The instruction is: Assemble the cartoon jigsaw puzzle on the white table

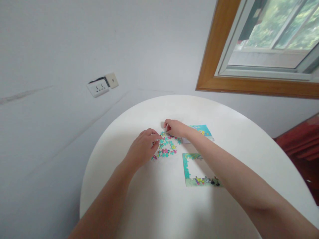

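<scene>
A loose pile of small jigsaw puzzle pieces [165,152], turquoise, pink and yellow, lies on the white round table. My left hand [146,144] rests at the pile's left side, thumb and index finger apart, fingertips touching the pieces. At the far edge of the pile is my right hand [173,127], its fingers curled together in a pinch; whatever is between them is hidden. Below my right forearm lies a jigsaw border [186,169], joined along its visible sides, with a white middle. My forearm covers its right part.
A turquoise picture sheet [206,130] lies partly behind my right wrist. The white table [154,205] curves close to the wall, which carries a power socket [98,87]. A wood-framed window [249,83] is at upper right, with red fabric [299,142] beyond the table's right edge.
</scene>
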A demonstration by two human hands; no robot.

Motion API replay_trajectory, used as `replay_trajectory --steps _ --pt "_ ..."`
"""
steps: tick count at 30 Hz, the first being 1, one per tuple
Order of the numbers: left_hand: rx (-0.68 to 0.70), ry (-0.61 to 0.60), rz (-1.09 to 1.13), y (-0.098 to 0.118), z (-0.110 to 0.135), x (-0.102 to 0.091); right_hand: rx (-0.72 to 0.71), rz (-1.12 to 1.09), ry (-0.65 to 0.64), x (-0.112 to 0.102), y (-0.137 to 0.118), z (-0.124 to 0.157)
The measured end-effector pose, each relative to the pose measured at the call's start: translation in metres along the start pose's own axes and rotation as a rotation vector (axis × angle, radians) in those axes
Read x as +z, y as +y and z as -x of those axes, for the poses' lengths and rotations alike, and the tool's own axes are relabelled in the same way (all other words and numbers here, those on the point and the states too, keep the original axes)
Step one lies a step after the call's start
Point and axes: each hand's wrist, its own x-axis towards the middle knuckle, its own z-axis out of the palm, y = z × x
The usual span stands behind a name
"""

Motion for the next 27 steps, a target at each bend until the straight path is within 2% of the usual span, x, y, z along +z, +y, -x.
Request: replay_trajectory --steps 11,18,27 --pt "0.004 0.007 0.006 0.001 0.000 -0.001 0.026 0.087 0.014 0.001 0.012 0.000" --pt "0.011 0.006 0.002 0.001 0.000 -0.001 0.067 0.040 0.044 0.001 0.015 0.001" --pt "0.007 -0.004 0.009 -0.001 -0.001 0.001 0.034 -0.044 0.037 -0.001 0.013 0.002"
